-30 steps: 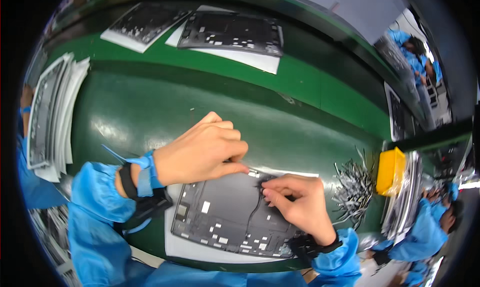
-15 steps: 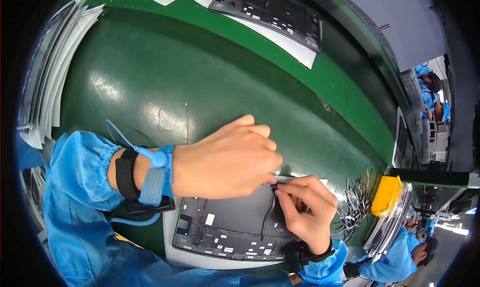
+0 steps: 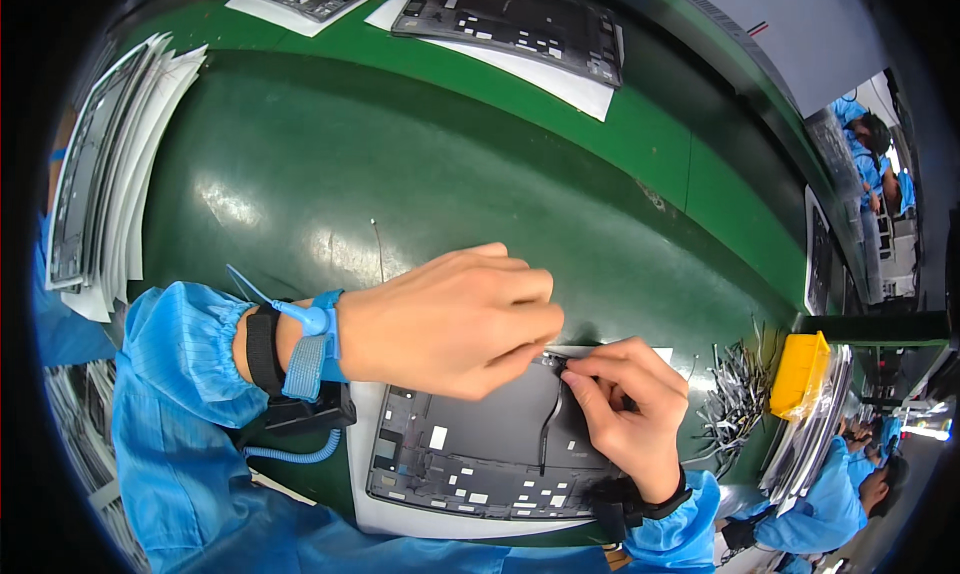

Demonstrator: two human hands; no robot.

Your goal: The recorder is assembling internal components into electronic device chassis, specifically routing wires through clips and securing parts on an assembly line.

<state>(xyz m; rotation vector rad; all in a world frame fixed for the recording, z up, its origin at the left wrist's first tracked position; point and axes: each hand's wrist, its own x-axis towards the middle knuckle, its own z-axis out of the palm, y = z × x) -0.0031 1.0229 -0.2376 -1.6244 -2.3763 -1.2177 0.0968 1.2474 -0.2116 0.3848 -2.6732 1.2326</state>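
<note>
At the near edge of the green worktop (image 3: 480,174), a dark grey flat panel dotted with small white patches (image 3: 480,454) lies on a white sheet. The left hand (image 3: 450,319) rests over its far edge, fingers curled almost closed. The right hand (image 3: 625,414) pinches the top end of a thin black ribbon cable (image 3: 550,429) lying on the panel.
</note>
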